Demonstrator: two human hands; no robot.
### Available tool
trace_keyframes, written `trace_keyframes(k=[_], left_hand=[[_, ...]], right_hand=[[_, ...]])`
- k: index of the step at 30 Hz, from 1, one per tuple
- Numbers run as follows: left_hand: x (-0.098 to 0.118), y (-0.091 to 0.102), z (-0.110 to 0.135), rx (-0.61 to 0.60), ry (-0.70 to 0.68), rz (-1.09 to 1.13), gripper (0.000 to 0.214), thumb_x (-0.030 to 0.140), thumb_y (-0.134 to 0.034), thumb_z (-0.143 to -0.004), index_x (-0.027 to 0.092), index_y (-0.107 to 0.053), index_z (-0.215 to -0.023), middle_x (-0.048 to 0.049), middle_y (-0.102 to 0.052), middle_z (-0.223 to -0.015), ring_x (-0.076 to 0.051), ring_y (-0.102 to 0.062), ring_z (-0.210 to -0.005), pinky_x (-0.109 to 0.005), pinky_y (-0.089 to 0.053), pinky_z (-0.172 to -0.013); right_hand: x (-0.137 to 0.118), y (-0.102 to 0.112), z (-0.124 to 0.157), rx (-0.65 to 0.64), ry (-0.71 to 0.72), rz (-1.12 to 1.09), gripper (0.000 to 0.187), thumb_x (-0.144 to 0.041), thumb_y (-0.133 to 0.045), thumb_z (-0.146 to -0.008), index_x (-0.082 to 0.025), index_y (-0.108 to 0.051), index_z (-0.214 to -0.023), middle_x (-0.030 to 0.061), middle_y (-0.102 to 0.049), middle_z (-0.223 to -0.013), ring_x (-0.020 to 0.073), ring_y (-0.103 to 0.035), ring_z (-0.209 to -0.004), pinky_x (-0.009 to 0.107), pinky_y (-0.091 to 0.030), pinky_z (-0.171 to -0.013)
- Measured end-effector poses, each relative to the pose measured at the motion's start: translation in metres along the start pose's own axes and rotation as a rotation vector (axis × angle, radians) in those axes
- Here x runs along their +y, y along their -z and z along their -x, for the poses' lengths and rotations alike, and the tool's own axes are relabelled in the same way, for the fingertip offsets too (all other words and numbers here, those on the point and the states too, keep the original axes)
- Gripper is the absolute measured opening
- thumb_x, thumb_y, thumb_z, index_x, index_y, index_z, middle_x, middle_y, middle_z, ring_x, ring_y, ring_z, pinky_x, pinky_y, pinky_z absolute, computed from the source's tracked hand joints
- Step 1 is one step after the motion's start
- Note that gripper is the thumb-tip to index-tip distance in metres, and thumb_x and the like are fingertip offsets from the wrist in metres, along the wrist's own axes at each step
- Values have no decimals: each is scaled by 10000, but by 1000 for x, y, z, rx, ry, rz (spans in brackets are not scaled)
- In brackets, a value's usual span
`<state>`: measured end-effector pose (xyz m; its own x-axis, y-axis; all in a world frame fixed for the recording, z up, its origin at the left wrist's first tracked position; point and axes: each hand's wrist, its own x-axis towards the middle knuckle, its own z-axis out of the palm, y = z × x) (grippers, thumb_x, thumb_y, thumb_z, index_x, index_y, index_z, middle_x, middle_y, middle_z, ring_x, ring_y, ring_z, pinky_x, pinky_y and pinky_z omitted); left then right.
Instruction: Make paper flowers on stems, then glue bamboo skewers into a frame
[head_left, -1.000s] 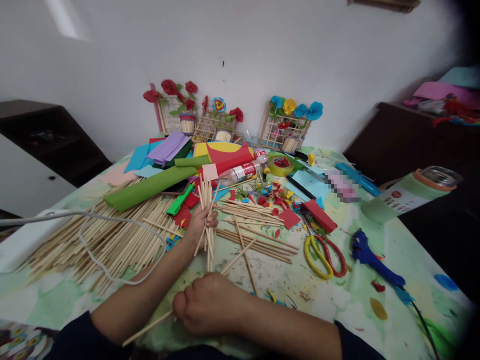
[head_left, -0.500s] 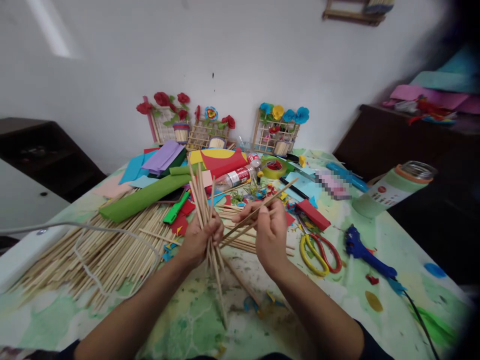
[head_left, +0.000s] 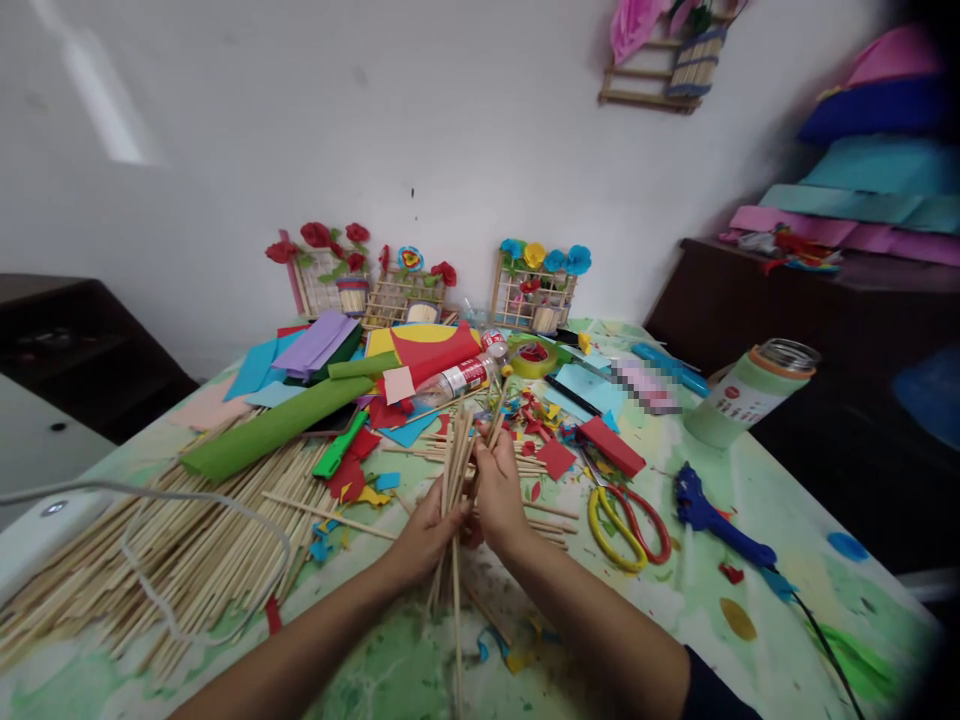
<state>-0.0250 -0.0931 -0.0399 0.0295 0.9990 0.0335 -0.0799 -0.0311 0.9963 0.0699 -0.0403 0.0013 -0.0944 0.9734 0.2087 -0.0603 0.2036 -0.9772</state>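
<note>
A bundle of thin bamboo sticks [head_left: 456,470] stands nearly upright above the middle of the table, its lower ends fanned out over the tabletop. My left hand [head_left: 424,535] is closed round the lower part of the bundle. My right hand [head_left: 496,492] is closed round the same bundle a little higher, on its right side. Both hands sit side by side, touching. More loose sticks [head_left: 551,515] lie on the table behind and to the right of my hands.
A big pile of sticks [head_left: 150,560] and a white cable [head_left: 187,500] lie at the left. Coloured paper sheets [head_left: 322,345], a green roll [head_left: 270,430], a plastic bottle [head_left: 457,378], scissors [head_left: 626,520], a blue glue gun [head_left: 712,520] and a green flask [head_left: 750,395] crowd the table.
My right hand has brought its few sticks across to the left hand's bundle. The two hands, apart before, now grip one bundle together. The camera has tilted upward a little.
</note>
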Motion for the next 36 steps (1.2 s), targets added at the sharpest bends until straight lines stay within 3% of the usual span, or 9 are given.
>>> trace_keyframes(k=[5, 9, 14, 17, 23, 26, 30, 33, 36], left_hand=[[1, -5, 4, 8, 64, 46, 221, 322, -605, -783, 217, -525, -960, 51, -501, -531, -102, -409, -371, -211, -307, -372], [14, -7, 6, -1, 121, 21, 261, 310, -611, -771, 222, -534, -1005, 41, -511, -577, -113, -433, -397, -212, -317, -366], [17, -16, 9, -38, 126, -77, 315, 315, -601, -774, 210, -530, -1062, 36, -501, -574, -132, -441, -432, -234, -349, -417], [14, -24, 12, -32, 98, -92, 357, 303, -617, -757, 219, -534, -1093, -6, -562, -709, -155, -499, -540, -257, -398, -496], [10, -30, 17, -95, 140, -68, 357, 333, -603, -763, 241, -529, -1100, 2, -545, -687, -156, -473, -515, -257, -377, -475], [8, -31, 18, -104, 141, -134, 344, 329, -589, -774, 234, -531, -1099, 3, -546, -695, -154, -473, -524, -266, -394, -502], [5, -30, 20, -109, 65, -210, 334, 306, -614, -756, 219, -565, -1075, -28, -596, -807, -189, -527, -696, -289, -433, -622], [0, -29, 22, -141, 96, -180, 288, 325, -584, -789, 207, -548, -1050, 9, -553, -665, -156, -494, -586, -266, -414, -562], [-3, -26, 21, -117, 177, -102, 247, 365, -545, -824, 197, -503, -1001, 53, -483, -542, -106, -417, -449, -219, -355, -460]], right_hand=[[-6, 12, -11, -10, -14, 35, 294, -304, -397, -853, -172, -455, -1109, 73, -539, -1028, 178, -520, -981, 337, -404, -914], [-22, 40, -30, 94, 231, 196, 539, -403, -490, -841, -201, -357, -1323, 107, -448, -1187, 204, -460, -1086, 372, -375, -942], [-41, 69, -47, -27, 397, 509, 214, -355, -610, -787, -220, -698, -928, 81, -495, -1089, 232, -452, -1091, 399, -330, -964], [-45, 73, -49, -113, 358, 557, 138, -288, -630, -778, -197, -711, -715, 66, -550, -1032, 222, -494, -1031, 403, -342, -933], [-46, 71, -43, -174, 351, 621, 162, -273, -629, -773, -179, -693, -658, 48, -590, -883, 197, -531, -906, 388, -361, -886], [-43, 71, -44, -116, 345, 488, 188, -235, -603, -766, -168, -636, -593, 53, -580, -892, 189, -540, -900, 360, -391, -858], [-38, 76, -53, 178, 301, 86, 195, -321, -495, -834, -189, -559, -707, 35, -588, -876, 165, -568, -858, 335, -442, -818], [-46, 91, -59, 344, 233, -313, 190, -370, -425, -873, -214, -470, -774, 4, -597, -808, 134, -594, -680, 303, -486, -657], [-66, 116, -60, 467, 312, -564, 152, -311, -405, -890, -224, -429, -767, -52, -508, -620, 89, -523, -515, 232, -444, -530]])
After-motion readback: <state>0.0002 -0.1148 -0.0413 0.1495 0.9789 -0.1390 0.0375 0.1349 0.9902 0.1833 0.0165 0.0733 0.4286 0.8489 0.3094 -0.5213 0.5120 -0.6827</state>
